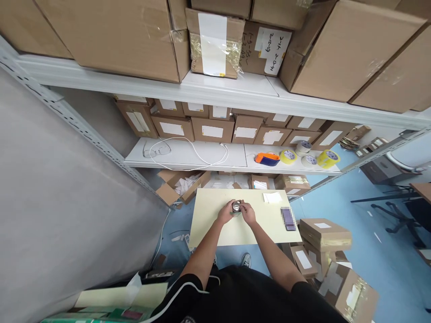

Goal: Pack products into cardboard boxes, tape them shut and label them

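A small round object (236,206) with a shiny silver top and a dark side is between my hands, over the pale yellow board (208,224); its exact kind is too small to make out. My left hand (226,212) is closed around the object's left side. On the other side, my right hand (248,214) has its fingers closed at the object's right edge. Part of the object is hidden by the fingers. White paper slips (272,197) lie at the board's far right, and a blurred purple, phone-shaped item (288,219) rests near its right edge.
Ahead, a grey metal shelf (215,154) carries cardboard boxes (213,130), tape rolls (328,159), an orange-and-blue item (267,158), glasses (157,149) and a white cable (188,140). An open carton (168,194) sits below left; stacked cartons (325,234) stand at right.
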`<state>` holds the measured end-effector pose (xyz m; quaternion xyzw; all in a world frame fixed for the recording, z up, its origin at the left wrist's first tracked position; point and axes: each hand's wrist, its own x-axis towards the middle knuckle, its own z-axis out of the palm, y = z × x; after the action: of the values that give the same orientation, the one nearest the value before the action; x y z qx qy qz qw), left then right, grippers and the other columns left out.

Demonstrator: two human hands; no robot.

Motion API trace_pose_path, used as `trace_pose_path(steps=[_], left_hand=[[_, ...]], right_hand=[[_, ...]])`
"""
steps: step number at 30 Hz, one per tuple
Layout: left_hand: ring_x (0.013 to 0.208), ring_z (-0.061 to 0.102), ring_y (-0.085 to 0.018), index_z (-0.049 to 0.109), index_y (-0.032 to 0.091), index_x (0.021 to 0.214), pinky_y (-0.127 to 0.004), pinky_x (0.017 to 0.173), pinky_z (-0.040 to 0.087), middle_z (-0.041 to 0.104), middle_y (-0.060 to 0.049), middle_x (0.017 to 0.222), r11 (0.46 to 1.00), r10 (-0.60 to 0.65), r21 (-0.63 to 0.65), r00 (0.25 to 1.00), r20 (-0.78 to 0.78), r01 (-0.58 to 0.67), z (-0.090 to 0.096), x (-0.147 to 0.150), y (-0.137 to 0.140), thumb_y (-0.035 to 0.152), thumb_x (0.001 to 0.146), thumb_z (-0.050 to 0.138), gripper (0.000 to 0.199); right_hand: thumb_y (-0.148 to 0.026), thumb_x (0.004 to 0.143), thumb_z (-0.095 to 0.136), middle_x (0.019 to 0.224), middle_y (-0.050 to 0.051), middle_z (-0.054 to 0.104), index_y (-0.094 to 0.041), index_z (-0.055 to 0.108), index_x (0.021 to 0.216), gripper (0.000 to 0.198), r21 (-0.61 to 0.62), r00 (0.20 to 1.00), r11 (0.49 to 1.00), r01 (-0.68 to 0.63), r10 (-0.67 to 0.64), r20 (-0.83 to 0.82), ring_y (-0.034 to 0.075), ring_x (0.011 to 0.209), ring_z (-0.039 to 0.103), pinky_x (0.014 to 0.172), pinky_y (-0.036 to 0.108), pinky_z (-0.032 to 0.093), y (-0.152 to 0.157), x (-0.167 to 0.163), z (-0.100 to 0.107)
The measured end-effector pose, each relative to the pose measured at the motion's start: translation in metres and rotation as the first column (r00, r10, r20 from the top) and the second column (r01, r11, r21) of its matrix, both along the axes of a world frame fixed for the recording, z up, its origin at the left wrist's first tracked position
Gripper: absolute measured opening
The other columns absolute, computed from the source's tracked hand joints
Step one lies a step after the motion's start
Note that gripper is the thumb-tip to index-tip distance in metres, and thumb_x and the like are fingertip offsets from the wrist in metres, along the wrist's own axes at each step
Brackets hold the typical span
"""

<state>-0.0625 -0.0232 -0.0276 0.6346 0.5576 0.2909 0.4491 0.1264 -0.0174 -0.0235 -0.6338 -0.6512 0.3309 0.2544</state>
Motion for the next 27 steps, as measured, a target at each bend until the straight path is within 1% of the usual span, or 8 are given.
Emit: trace_pose_path(steps=[2,6,11,15,19,22,24,27], left_hand=[[0.141,0.056,-0.033,0.050,0.027,0.150,-0.048,0.117,0.046,0.059,-0.011,0.153,1.000,0.010,-0.009,1.000,0.010,-0.010,0.000,0.002,0.003,0.013,0.072,0.077,0.084],[0.141,0.055,-0.034,0.048,0.026,0.152,-0.045,0.117,0.045,0.057,-0.010,0.155,0.997,0.073,-0.036,0.997,0.029,-0.072,-0.004,0.008,0.004,0.010,0.070,0.076,0.088],[0.136,0.060,-0.034,0.048,0.027,0.151,-0.045,0.113,0.048,0.061,-0.010,0.151,0.986,0.125,-0.114,0.991,0.040,-0.120,-0.010,0.011,0.000,0.014,0.067,0.081,0.092],[0.130,0.065,-0.031,0.052,0.027,0.146,-0.044,0.109,0.051,0.067,-0.008,0.143,0.990,0.097,-0.106,0.993,0.061,-0.090,-0.008,0.008,0.001,0.016,0.065,0.081,0.086],[0.125,0.067,-0.031,0.056,0.026,0.139,-0.045,0.107,0.052,0.071,-0.008,0.136,0.992,0.074,-0.105,0.997,0.038,-0.070,-0.006,0.005,0.004,0.019,0.063,0.082,0.081],[0.125,0.066,-0.032,0.056,0.027,0.138,-0.047,0.107,0.052,0.071,-0.008,0.136,0.989,0.087,-0.123,0.996,0.025,-0.083,-0.005,0.006,0.003,0.018,0.064,0.082,0.079],[0.127,0.066,-0.033,0.053,0.028,0.140,-0.048,0.107,0.052,0.069,-0.008,0.138,0.985,0.102,-0.141,0.995,-0.008,-0.102,-0.004,0.007,0.002,0.017,0.065,0.080,0.081],[0.131,0.063,-0.036,0.051,0.027,0.142,-0.051,0.109,0.049,0.067,-0.011,0.141,0.981,0.103,-0.155,0.992,-0.070,-0.113,0.002,0.010,0.002,0.018,0.064,0.079,0.083]], right_hand=[[-0.030,0.088,0.064,0.129,0.008,0.069,-0.026,0.072,0.120,0.034,-0.049,0.996,0.998,-0.037,0.041,0.080,0.025,0.116,0.067,0.099,0.035,0.053,0.004,-0.005,0.006],[-0.030,0.076,0.081,0.118,0.008,0.071,-0.027,0.068,0.120,0.046,-0.151,0.962,0.988,-0.042,0.081,0.261,0.027,0.108,0.069,0.091,0.033,0.052,0.018,-0.019,0.021],[-0.033,0.066,0.090,0.118,0.015,0.070,-0.020,0.060,0.126,0.067,-0.271,0.910,0.962,-0.001,0.113,0.399,0.031,0.105,0.071,0.086,0.036,0.052,0.033,-0.033,0.030],[-0.032,0.062,0.092,0.132,0.020,0.063,-0.020,0.066,0.120,0.065,-0.274,0.905,0.962,-0.008,0.123,0.408,0.036,0.112,0.070,0.092,0.043,0.053,0.037,-0.038,0.031],[-0.028,0.059,0.090,0.149,0.022,0.051,-0.020,0.070,0.107,0.053,-0.223,0.914,0.974,-0.032,0.118,0.388,0.041,0.129,0.059,0.097,0.045,0.053,0.035,-0.040,0.039],[-0.028,0.060,0.087,0.139,0.019,0.061,-0.021,0.067,0.105,0.050,-0.173,0.924,0.983,-0.062,0.122,0.362,0.037,0.127,0.060,0.092,0.040,0.052,0.035,-0.038,0.059],[-0.030,0.063,0.085,0.117,0.013,0.071,-0.022,0.063,0.108,0.051,-0.155,0.942,0.985,-0.075,0.121,0.313,0.032,0.109,0.067,0.083,0.036,0.051,0.040,-0.032,0.082],[-0.034,0.066,0.082,0.089,0.002,0.072,-0.024,0.060,0.109,0.050,-0.085,0.968,0.990,-0.112,0.128,0.217,0.024,0.081,0.067,0.068,0.031,0.046,0.053,-0.020,0.130]])
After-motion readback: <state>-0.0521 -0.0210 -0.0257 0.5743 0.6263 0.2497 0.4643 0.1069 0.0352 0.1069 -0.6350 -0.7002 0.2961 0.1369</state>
